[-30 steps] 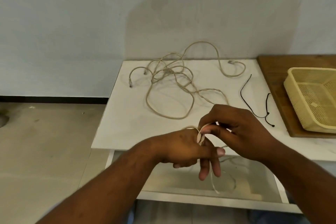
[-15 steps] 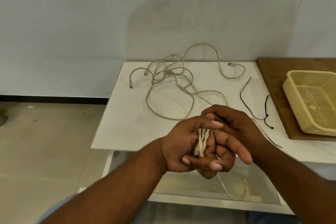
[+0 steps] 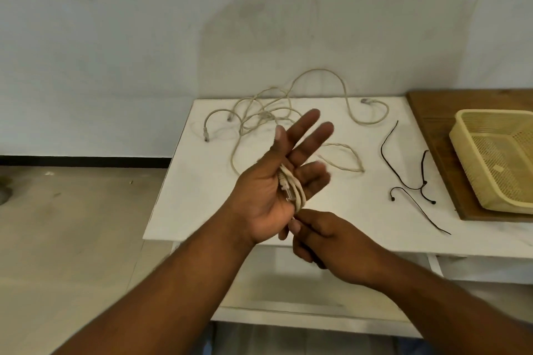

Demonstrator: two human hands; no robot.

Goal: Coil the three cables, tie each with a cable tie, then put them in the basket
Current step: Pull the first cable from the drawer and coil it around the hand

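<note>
My left hand (image 3: 277, 181) is raised palm-up over the white table (image 3: 184, 210), fingers spread, with a beige cable (image 3: 294, 186) wound in several turns around its palm. Just below it, my right hand (image 3: 323, 236) pinches the free run of that same cable at the heel of the left palm. Loose beige cables (image 3: 271, 121) lie tangled at the back of the table. Black cable ties (image 3: 409, 179) lie to the right of my hands. A yellow plastic basket (image 3: 473, 170) sits at the right with nothing visible inside.
The basket rests on a brown wooden board (image 3: 432, 124) at the table's right side. A grey wall stands directly behind the table. Tiled floor (image 3: 72, 225) lies to the left, and a lower white shelf (image 3: 288, 305) shows under the table's front edge.
My left hand has turned palm-up and spread its fingers, lifting higher over the table. My right hand has dropped below it, carrying the cable around the palm.
</note>
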